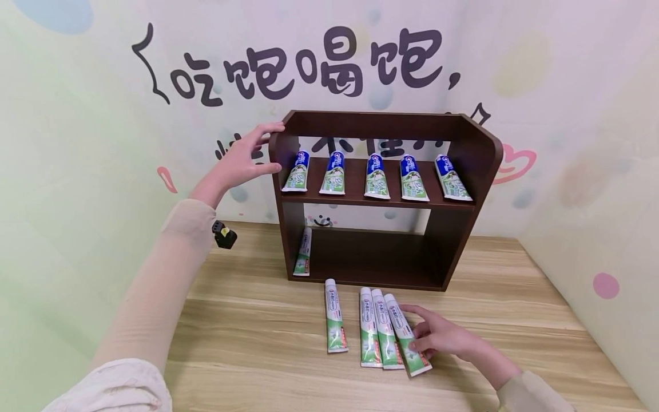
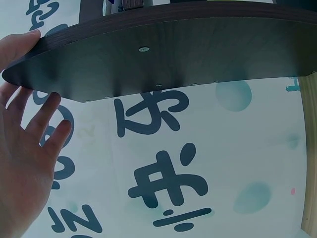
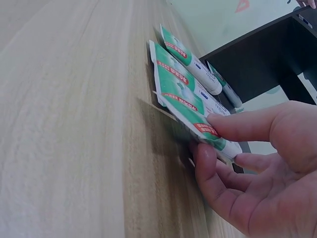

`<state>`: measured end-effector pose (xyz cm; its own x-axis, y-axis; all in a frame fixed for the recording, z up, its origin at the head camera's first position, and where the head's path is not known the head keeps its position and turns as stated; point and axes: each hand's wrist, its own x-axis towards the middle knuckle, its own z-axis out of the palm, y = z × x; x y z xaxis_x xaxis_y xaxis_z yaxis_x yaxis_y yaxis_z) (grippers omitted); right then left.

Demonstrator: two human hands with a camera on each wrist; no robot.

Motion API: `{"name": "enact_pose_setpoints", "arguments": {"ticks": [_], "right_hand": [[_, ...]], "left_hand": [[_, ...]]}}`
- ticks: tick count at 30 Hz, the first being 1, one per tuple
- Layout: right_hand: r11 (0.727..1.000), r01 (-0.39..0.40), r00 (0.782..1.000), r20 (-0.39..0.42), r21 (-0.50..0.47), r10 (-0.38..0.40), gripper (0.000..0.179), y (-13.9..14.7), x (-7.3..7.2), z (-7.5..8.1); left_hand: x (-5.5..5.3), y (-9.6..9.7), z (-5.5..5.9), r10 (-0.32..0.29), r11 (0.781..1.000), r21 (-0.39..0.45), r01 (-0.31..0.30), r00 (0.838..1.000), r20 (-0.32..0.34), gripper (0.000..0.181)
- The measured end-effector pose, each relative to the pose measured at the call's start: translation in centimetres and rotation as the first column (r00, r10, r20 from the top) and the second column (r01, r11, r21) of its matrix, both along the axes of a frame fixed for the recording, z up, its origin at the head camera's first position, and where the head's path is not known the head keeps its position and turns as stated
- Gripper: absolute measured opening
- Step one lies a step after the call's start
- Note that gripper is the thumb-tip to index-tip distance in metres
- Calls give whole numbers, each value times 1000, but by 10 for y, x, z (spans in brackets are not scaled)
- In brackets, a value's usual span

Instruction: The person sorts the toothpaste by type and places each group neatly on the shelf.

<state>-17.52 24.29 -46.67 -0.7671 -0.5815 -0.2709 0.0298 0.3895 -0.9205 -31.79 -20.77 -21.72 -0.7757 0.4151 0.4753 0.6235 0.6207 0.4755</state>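
Observation:
My left hand [image 1: 239, 163] holds the left side panel of a dark brown two-tier shelf [image 1: 381, 123], thumb on one face and fingers round the other; the left wrist view shows the thumb [image 2: 22, 44] on the panel's edge. On the wooden table, my right hand [image 1: 443, 337] pinches the rightmost green-and-white toothpaste tube [image 1: 407, 335] between thumb and fingers. In the right wrist view that tube [image 3: 190, 116] is tilted, its near edge lifted off the table. Two like tubes [image 1: 368, 326] lie beside it, and another tube [image 1: 336, 317] lies apart to their left.
Several blue-and-green toothpaste tubes [image 1: 377, 177] stand spaced out in a row on the upper tier. One green-and-white tube [image 1: 304, 252] leans in the lower tier's left corner. A small black object [image 1: 224, 235] appears by the left wrist. A printed wall stands behind the shelf.

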Motion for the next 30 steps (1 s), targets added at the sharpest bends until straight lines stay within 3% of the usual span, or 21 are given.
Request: {"name": "enact_pose_setpoints", "arguments": {"ticks": [14, 30], "right_hand": [[999, 23, 1000, -6, -33, -23, 88, -4, -1, 4], [998, 63, 997, -34, -17, -64, 87, -16, -13, 21]], "left_hand": [[2, 1, 1, 2, 1000, 6, -2, 1000, 6, 71], [1, 0, 1, 6, 1000, 5, -6, 1000, 7, 70]]}}
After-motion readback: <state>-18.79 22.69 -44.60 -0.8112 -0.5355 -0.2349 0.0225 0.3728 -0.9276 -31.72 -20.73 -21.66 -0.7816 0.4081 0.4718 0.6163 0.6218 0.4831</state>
